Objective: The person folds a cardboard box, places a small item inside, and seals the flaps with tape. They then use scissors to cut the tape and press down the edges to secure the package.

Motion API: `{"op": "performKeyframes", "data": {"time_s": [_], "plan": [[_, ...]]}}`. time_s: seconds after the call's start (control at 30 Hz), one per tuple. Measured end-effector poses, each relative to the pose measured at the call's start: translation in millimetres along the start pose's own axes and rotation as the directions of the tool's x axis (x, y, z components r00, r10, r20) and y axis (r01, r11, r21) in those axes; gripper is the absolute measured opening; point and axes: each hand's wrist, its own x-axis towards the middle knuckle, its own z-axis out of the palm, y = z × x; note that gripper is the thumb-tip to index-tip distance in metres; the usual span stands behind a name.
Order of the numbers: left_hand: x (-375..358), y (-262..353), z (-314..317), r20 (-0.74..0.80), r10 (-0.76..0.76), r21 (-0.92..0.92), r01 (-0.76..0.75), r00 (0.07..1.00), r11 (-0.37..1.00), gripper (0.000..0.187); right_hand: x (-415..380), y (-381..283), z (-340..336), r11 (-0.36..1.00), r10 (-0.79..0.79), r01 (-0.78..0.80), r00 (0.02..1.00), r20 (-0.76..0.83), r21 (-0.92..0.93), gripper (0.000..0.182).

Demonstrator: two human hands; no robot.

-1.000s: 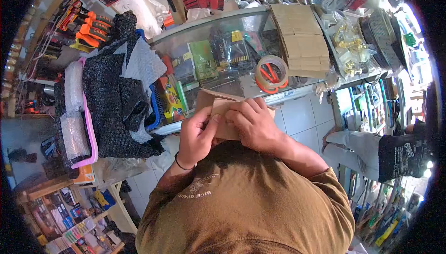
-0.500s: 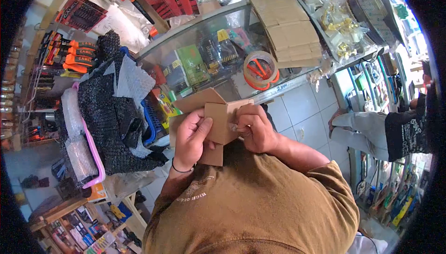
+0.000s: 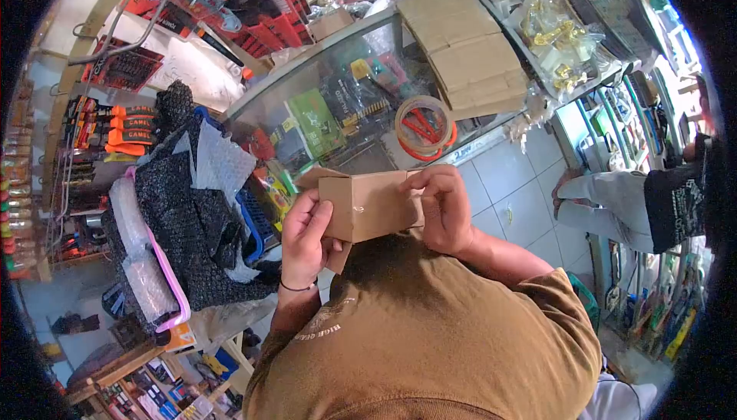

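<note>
A small brown cardboard box (image 3: 380, 205) is held in front of my chest, with a flap up at its far left and another hanging down below. My left hand (image 3: 304, 234) grips its left side, thumb on the near face and fingers behind. My right hand (image 3: 445, 211) is at the right end, its bent fingers pinching the upper right edge. A small shiny spot, perhaps clear tape, shows on the front face. The inside of the box is hidden from me.
Ahead stands a glass display counter (image 3: 269, 91) with a tape roll (image 3: 405, 142) and flattened cardboard (image 3: 464, 50) on top. To the left, black bubble wrap (image 3: 180, 213) lies beside a pink-rimmed basket (image 3: 173, 297). Another person (image 3: 614, 201) stands at the right.
The box has turned so its long side faces me, and its upper flap sits lower. My right hand has opened out from a tight curl and shifted slightly right along the box.
</note>
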Motion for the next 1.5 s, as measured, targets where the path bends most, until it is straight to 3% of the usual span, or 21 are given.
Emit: {"op": "performKeyframes", "data": {"time_s": [0.03,0.1,0.13,0.17,0.23,0.3,0.37,0.4,0.47,0.57,0.6,0.7,0.8,0.97,1.1,1.17,1.23,1.27,1.3,1.37,1.5], "plan": [[0.7,0.2,0.9,0.011,-0.001,-0.001,0.001,1.000,1.000,0.019,-0.5,-2.2,-1.3,1.000,-0.003,0.003,1.000,-0.006,-0.009,0.010],[3.8,-0.8,3.2,-0.039,-0.003,-0.011,0.002,0.999,1.000,0.018,-0.2,-6.4,-10.7,0.967,0.239,-0.221,0.959,-0.155,0.125,0.008],[5.5,-4.2,2.1,-0.064,-0.009,-0.008,0.009,0.998,1.000,0.017,-0.9,-3.5,-18.2,0.961,0.274,-0.272,0.929,-0.247,0.045,0.004],[7.1,-3.8,1.6,-0.051,0.000,0.021,0.001,0.999,1.000,0.018,-3.2,2.1,-28.3,0.961,0.271,-0.273,0.926,-0.264,0.029,0.004],[9.7,-1.7,6.7,-0.073,0.026,0.032,-0.023,0.997,0.999,0.019,-5.3,19.2,-56.9,0.934,0.271,-0.351,0.811,-0.518,-0.061,0.002],[12.2,-4.0,3.1,-0.067,0.019,0.017,-0.018,0.998,1.000,0.020,-2.4,36.1,-98.7,0.878,0.212,-0.433,0.734,-0.645,-0.204,0.006],[14.7,-2.8,2.8,-0.065,0.017,0.005,-0.017,0.998,1.000,0.020,-2.0,57.6,-137.3,0.755,0.047,-0.528,0.636,-0.770,-0.389,0.008],[16.2,-0.9,4.8,-0.074,0.009,-0.009,-0.010,0.997,1.000,0.020,3.5,60.7,-146.2,0.756,0.043,-0.527,0.633,-0.773,-0.389,0.008],[19.5,0.6,7.4,-0.079,0.006,-0.020,-0.008,0.997,1.000,0.019,13.7,65.6,-158.1,0.555,0.048,-0.681,0.600,-0.799,-0.478,0.012],[20.7,-3.0,7.0,-0.060,0.028,-0.019,-0.030,0.998,0.999,0.020,7.1,96.2,-165.1,0.530,0.136,-0.678,0.661,-0.738,-0.510,0.014],[19.4,-5.0,6.5,-0.056,0.020,-0.027,-0.022,0.998,0.999,0.019,6.2,103.9,-164.4,0.607,0.101,-0.637,0.655,-0.749,-0.476,0.015],[15.2,-6.1,8.1,-0.060,0.000,-0.029,-0.002,0.998,1.000,0.017,3.2,115.9,-164.3,0.572,0.069,-0.671,0.612,-0.788,-0.471,0.016],[9.4,-11.3,7.8,-0.090,0.015,-0.016,-0.016,0.996,1.000,0.020,4.7,112.6,-169.7,0.623,0.156,-0.671,0.610,-0.777,-0.401,0.015],[-0.6,-10.7,5.0,-0.114,0.117,0.114,-0.104,0.987,0.988,0.018,5.4,96.7,-180.0,0.658,0.147,-0.612,0.676,-0.722,-0.439,0.020],[-7.1,-11.1,-0.7,-0.138,0.169,0.143,-0.150,0.976,0.978,0.018,18.4,64.5,-162.4,0.586,0.043,-0.608,0.684,-0.728,-0.537,0.016],[-10.8,-8.8,0.6,-0.131,0.138,0.137,-0.120,0.982,0.983,0.018,27.4,36.5,-129.4,0.788,0.203,-0.516,0.732,-0.651,-0.335,0.014],[-12.4,-12.4,-0.3,-0.181,0.112,0.112,-0.093,0.977,0.989,0.022,24.3,-0.2,-77.6,0.885,0.398,-0.459,0.836,-0.379,-0.084,0.011],[-11.0,-14.7,1.2,-0.149,0.145,0.119,-0.128,0.978,0.985,0.026,19.8,-20.4,-54.9,0.832,0.533,-0.550,0.828,-0.172,-0.067,0.013],[-11.5,-17.4,1.3,-0.112,0.180,0.125,-0.166,0.977,0.978,0.030,10.0,-26.3,-39.7,0.880,0.475,-0.475,0.875,0.090,-0.033,0.016],[-13.9,-26.9,-10.3,-0.069,0.124,0.076,-0.119,0.990,0.990,0.036,11.4,-36.6,-10.5,0.921,0.305,-0.377,0.855,0.420,0.100,0.019],[-17.4,-34.0,-13.5,-0.095,0.073,-0.043,-0.078,0.993,0.996,0.033,8.6,-37.0,6.4,0.799,0.405,-0.559,0.773,0.488,0.222,0.021]]}}
